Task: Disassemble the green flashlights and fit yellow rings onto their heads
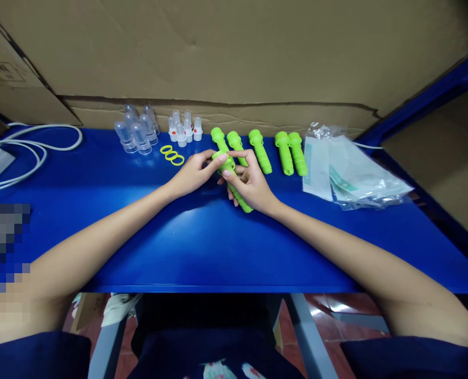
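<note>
My right hand [253,184] is wrapped round the body of a lime-green plastic flashlight [240,196], tilted with its wide head toward the upper left. At that head, my left hand [197,171] pinches the rim with thumb and fingers. Just beyond lie several more green flashlights [260,151] in a loose row. Left of my hands are a few thin yellow rings [171,155]. Behind the rings stand small white bulb holders with clear domes and red marks [181,134]. Farther left is a group of clear plastic tubes [140,138], standing upright.
Clear plastic bags with white and green sheets [352,173] lie on the right of the blue table [179,247]. A white cable [40,138] loops at the far left. Cardboard [226,52] walls the back; a blue frame [427,100] stands at the right.
</note>
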The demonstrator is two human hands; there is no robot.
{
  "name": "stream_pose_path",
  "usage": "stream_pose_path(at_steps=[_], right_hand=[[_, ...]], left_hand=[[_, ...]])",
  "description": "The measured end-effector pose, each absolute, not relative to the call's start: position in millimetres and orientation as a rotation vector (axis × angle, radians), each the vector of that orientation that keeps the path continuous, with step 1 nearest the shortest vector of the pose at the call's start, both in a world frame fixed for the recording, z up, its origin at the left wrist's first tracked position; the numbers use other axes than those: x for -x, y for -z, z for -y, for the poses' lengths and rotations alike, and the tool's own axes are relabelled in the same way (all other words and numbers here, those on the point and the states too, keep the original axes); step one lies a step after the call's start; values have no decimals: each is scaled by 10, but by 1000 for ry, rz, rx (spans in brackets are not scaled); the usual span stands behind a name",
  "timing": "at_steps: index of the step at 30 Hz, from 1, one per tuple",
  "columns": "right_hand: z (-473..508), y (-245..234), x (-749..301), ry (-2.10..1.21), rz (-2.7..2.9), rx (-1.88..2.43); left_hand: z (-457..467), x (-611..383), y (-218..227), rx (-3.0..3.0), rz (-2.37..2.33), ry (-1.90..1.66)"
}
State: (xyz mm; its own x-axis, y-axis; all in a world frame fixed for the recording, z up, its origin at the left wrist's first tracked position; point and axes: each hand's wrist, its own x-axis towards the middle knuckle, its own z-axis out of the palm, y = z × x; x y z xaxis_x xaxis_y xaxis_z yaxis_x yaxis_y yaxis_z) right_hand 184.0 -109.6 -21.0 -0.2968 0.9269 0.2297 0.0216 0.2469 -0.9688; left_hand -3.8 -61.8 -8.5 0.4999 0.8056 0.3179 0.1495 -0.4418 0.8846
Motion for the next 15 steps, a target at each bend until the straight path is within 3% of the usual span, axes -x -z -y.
stream_pose_path(at_steps=[15], right_hand=[[1113, 179, -1831, -1195, 1614, 857]], left_hand=[[599, 106, 76, -1976, -765, -958]])
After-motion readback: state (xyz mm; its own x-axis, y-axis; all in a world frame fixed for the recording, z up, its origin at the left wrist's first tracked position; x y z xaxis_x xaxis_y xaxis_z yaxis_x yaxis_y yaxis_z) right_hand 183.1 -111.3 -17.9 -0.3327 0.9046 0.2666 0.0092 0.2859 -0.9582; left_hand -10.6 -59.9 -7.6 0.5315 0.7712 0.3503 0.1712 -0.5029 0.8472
